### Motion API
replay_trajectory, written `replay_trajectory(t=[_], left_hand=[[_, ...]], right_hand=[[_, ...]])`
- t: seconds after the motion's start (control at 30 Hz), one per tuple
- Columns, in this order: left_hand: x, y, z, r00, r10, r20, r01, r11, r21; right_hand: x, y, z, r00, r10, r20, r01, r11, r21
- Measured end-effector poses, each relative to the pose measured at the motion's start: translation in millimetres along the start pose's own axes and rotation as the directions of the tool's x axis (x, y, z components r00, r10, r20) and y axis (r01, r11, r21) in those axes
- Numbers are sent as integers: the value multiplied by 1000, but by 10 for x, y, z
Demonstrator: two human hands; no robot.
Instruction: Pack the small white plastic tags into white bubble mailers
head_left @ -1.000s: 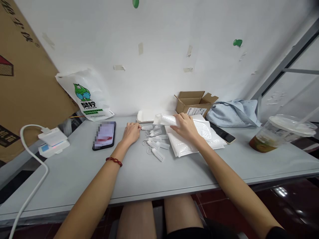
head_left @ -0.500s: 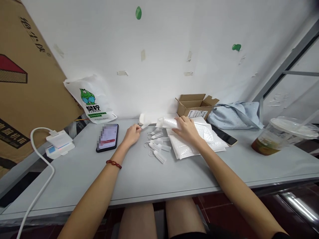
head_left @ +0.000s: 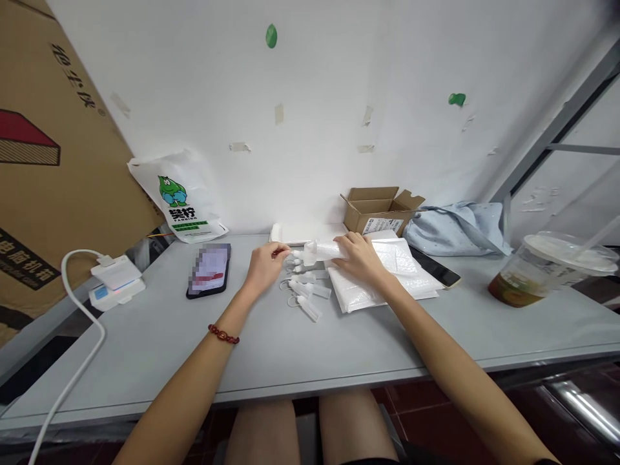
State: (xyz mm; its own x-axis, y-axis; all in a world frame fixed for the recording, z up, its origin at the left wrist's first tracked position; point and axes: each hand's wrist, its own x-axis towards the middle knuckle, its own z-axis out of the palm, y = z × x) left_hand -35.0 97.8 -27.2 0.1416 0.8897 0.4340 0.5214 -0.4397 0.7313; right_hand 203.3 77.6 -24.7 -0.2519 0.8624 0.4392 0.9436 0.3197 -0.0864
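The wall (head_left: 310,129) bounds the far side of the desk (head_left: 271,361), whose front edge passes beneath both arms (head_left: 191,378). These reach forward and converge, with room between them on the near side. White mailers (head_left: 414,271) lie under the right hand (head_left: 359,258), which is back up, fingers wrapped round a clear pouch (head_left: 323,252). The left hand (head_left: 264,265) is just beside the pouch's left end, thumb and fingertips narrowed together; whether they hold anything, I cannot tell. Small bottles (head_left: 310,309) lie between the hands, partly nearer the front edge.
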Motion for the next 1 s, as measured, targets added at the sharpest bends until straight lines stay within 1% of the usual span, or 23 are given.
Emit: replay_trajectory(t=[0.07, 0.1, 0.17, 0.23, 0.3, 0.4, 0.5, 0.57, 0.63, 0.7, 0.77, 0.83, 0.93, 1.0], left_hand=[[2, 2, 2, 995, -93, -39, 89, 991, -104], [0, 3, 5, 991, -123, -49, 114, 982, -153], [-14, 15, 22, 988, -142, -55, 126, 964, -233], [-41, 44, 54, 991, -128, -32, 114, 955, -273], [-74, 89, 94, 995, -102, 21, 104, 954, -280], [-109, 157, 143, 988, -75, 135, 110, 954, -277], [-110, 194, 153, 975, -86, 205, 148, 939, -309], [-97, 196, 135, 973, -118, 200, 182, 922, -342], [-79, 185, 100, 975, -155, 160, 205, 908, -367], [-62, 170, 57, 977, -180, 111, 209, 903, -377], [-48, 158, 16, 978, -189, 94, 210, 901, -380], [-40, 155, -13, 974, -190, 120, 222, 897, -382], [-41, 172, -30, 964, -188, 188, 250, 882, -399], [-49, 188, -26, 961, -179, 208, 253, 875, -414]], right_hand=[[1, -11, -14, 1000, -3, 3, 3, 1000, 22], [1, -19, -20, 1000, -9, 1, 9, 999, 31], [0, -41, -28, 1000, -26, -6, 26, 999, 40], [-3, -68, -30, 999, -49, -10, 49, 998, 42], [-6, -93, -29, 997, -78, -4, 78, 996, 41], [-10, -117, -31, 994, -109, 18, 108, 993, 46], [-13, -124, -45, 992, -121, 24, 119, 990, 75], [-15, -129, -58, 991, -133, 15, 131, 987, 99], [-18, -137, -72, 989, -146, 2, 144, 982, 119], [-21, -145, -84, 988, -156, -14, 156, 979, 133], [-24, -148, -92, 986, -162, -33, 165, 976, 143], [-24, -146, -98, 986, -161, -49, 167, 974, 153], [-21, -139, -100, 986, -155, -60, 163, 973, 166], [-20, -137, -95, 985, -160, -68, 169, 972, 164]])
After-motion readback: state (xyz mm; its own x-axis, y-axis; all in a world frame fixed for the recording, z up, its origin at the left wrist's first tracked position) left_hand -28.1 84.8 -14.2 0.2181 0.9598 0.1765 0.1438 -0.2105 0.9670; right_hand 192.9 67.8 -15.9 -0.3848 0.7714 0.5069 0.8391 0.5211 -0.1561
